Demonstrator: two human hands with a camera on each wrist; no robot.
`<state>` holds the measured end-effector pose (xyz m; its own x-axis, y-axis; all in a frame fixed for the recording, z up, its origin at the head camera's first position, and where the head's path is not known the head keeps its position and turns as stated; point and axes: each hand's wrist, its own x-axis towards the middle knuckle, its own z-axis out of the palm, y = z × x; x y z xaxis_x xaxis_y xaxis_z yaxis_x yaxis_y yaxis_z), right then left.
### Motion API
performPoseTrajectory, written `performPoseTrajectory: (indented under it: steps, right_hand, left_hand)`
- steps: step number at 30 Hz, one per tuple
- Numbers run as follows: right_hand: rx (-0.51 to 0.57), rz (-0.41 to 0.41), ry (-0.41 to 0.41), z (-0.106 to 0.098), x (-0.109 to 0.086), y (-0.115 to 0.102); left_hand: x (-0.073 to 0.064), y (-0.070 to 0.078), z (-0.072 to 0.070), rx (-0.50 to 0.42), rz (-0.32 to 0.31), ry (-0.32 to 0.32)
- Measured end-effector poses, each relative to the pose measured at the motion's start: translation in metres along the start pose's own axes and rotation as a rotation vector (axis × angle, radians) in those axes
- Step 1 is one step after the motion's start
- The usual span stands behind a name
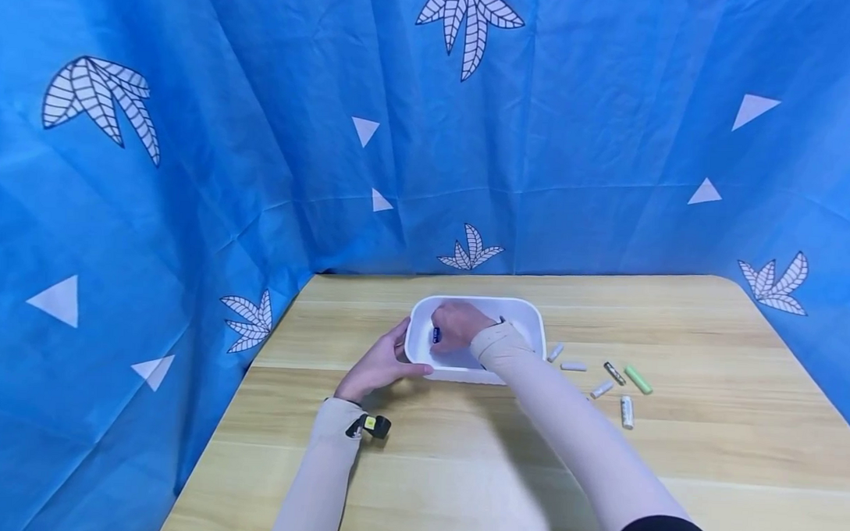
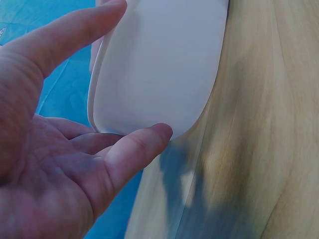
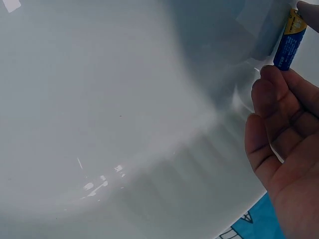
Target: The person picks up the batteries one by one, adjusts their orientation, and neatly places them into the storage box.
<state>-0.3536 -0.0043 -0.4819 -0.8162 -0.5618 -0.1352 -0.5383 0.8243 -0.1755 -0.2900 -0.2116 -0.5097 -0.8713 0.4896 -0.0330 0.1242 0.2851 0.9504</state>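
Note:
A white plastic tub (image 1: 494, 375) stands on the wooden table. Inside its left part, my right hand (image 1: 456, 326) pinches a small blue and yellow battery (image 3: 290, 41) between thumb and fingertips. The same battery shows as a dark blue spot in the head view. At the tub's left end my left hand (image 1: 382, 365) grips the rim, with its thumb at the near side and other fingers round the end wall. The left wrist view shows those fingers (image 2: 139, 147) against the tub's outer wall.
Right of the tub lie several loose batteries, among them a green battery (image 1: 638, 380), a dark patterned battery (image 1: 614, 374) and a white battery (image 1: 627, 412). A blue curtain (image 1: 428, 164) hangs behind and to the left of the table (image 1: 706, 463).

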Motion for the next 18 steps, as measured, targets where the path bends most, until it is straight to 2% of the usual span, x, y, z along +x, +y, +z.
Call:
performPoseTrajectory:
  steps: [7,18]
  right_hand:
    - [-0.013,-0.013,0.006,0.0,-0.0037,-0.0018]
    - [-0.006,-0.005,0.01,0.0006,-0.0039,-0.0004]
  left_hand:
    - [-0.0021,0.0001,0.0001,0.011,-0.017,0.008]
    - [-0.0017,-0.0004,0.0003,-0.009,0.011,-0.007]
